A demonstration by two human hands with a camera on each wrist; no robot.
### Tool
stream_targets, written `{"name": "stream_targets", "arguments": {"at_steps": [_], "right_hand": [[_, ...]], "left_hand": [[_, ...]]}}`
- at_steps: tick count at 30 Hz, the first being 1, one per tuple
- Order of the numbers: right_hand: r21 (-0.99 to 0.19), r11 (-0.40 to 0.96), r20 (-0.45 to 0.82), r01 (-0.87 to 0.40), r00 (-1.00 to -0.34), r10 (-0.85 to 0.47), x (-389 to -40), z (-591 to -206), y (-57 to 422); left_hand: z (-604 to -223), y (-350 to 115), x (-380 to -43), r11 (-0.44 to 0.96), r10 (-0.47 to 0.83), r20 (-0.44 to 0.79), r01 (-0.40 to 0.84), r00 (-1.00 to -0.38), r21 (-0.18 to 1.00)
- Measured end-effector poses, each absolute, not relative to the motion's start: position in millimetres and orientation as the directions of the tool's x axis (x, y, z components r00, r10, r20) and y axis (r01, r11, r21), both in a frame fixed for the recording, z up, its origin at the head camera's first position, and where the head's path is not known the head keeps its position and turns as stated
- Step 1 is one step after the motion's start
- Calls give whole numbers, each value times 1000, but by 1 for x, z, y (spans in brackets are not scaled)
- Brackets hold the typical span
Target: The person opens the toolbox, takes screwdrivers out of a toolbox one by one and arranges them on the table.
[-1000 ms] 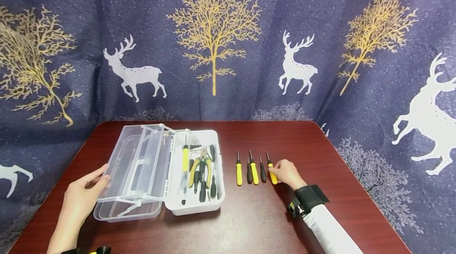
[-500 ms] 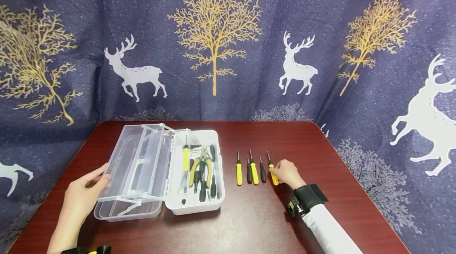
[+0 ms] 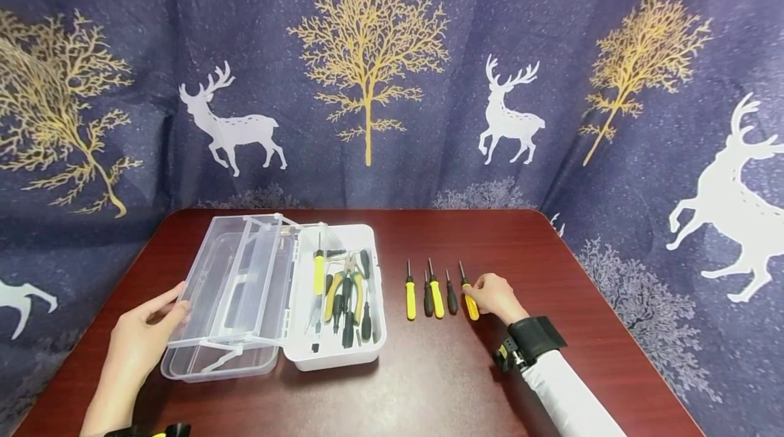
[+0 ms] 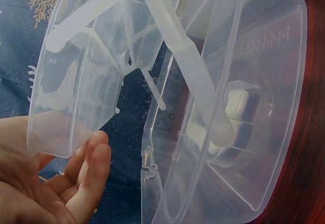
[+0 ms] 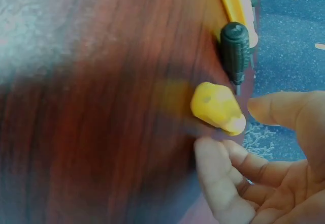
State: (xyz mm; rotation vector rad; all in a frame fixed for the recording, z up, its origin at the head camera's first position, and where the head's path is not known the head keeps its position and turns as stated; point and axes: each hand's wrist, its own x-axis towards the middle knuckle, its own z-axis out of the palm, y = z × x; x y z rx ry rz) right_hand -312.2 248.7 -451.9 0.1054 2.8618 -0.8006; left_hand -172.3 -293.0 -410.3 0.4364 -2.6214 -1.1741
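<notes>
My left hand (image 3: 137,338) holds the left edge of the clear plastic tray (image 3: 211,273) of an opened toolbox. In the left wrist view its fingers (image 4: 94,176) curl by the tray's lower corner; the thumb is partly hidden behind the plastic. At the right end of a row of screwdrivers, my right hand (image 3: 495,297) pinches the handle of a yellow screwdriver (image 3: 471,308) lying on the table. The right wrist view has the yellow handle (image 5: 213,104) between thumb and fingers, with a black screwdriver (image 5: 235,51) beside it.
Left of that hand lie another black screwdriver (image 3: 428,301) and yellow screwdrivers (image 3: 411,301). The white toolbox base (image 3: 333,357) contains pliers (image 3: 358,294), a yellow-handled screwdriver (image 3: 319,273) and several dark-handled tools. A patterned curtain (image 3: 416,178) hangs behind the dark red table (image 3: 441,382).
The yellow screwdriver at the right end of the row has shifted very slightly under the right hand. The left hand and toolbox stay where they were.
</notes>
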Motion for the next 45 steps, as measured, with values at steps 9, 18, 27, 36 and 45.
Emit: {"name": "stream_targets", "arguments": {"at_steps": [9,18,27,36,45], "right_hand": [[-500,858,-173,118,-984,34,-318,-438,246],[-536,842,-144,62,-989,-19,-320,-419,232],[-588,808,-140,-15,-983,-120,-331,-396,187],[-696,713,-126,-79,-965,-230,-332,-372,124],[-784,605,-132,-142,-913,-386,-328,-357,69]], "left_hand": [[-410,-292,-172,652,-362,100,-175,-927,737],[-407,-289,-179,679,-326,87,-169,-942,714],[-406,-287,-180,679,-327,108,-154,-939,718],[-408,-290,-176,653,-350,103,-164,-931,739],[-410,-295,-172,667,-343,111,-159,-933,728]]}}
